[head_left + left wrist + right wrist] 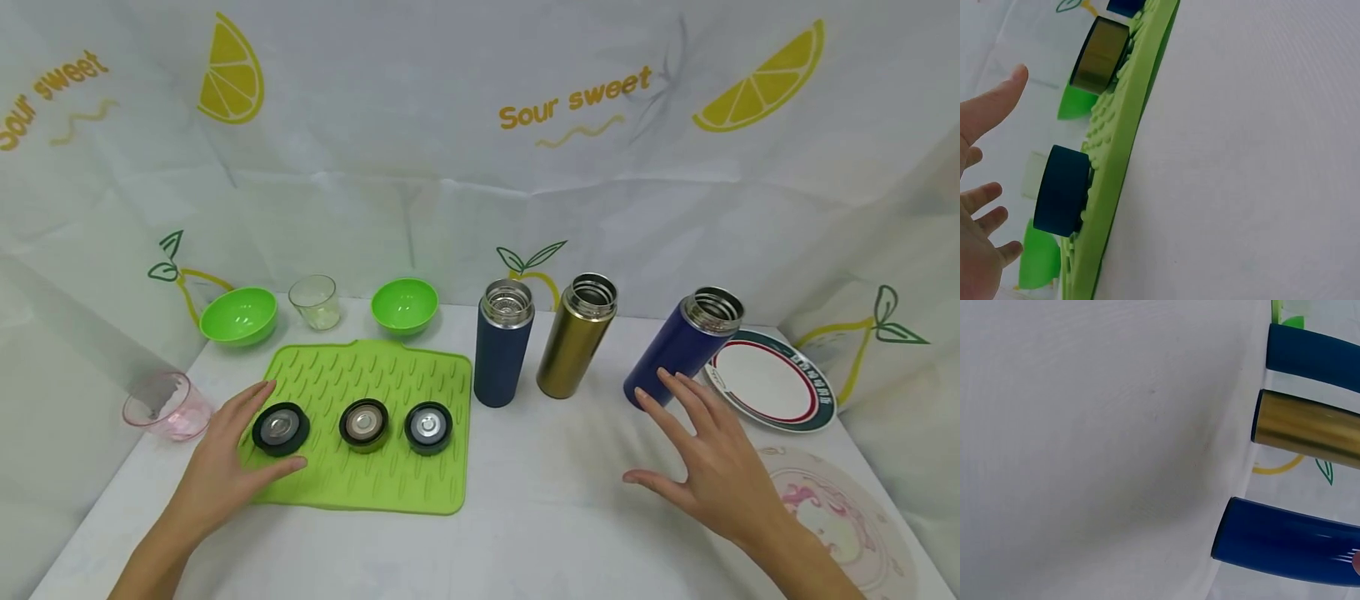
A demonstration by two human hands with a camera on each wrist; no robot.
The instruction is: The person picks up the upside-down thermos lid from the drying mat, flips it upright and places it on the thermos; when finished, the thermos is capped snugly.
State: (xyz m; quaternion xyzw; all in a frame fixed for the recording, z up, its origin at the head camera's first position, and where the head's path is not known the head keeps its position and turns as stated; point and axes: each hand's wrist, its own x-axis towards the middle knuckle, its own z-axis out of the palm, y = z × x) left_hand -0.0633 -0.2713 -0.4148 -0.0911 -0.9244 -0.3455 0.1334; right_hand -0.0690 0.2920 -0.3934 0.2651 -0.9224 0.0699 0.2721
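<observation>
My left hand [221,462], thumb and fingers spread apart, hovers at the left lid, a dark teal screw lid [281,429] lying on a green drying mat [318,483]. A gold-sided lid [364,425] and another dark blue lid [428,427] sit further right on the mat. Behind and right of the mat, three uncapped vacuum flasks stand upright: a dark teal one [502,358], a gold one [573,346] and a royal blue one [671,346]. My right hand [716,467] has its fingers spread in front of the blue flask; one fingertip [1356,562] overlaps its side in the right wrist view.
Two green bowls [240,317] [405,307] and a clear glass [315,304] stand along the back. A pink glass [168,407] tilts at the left edge. On the right lie a dark-rimmed plate [810,412] and a pink patterned round mat [885,533].
</observation>
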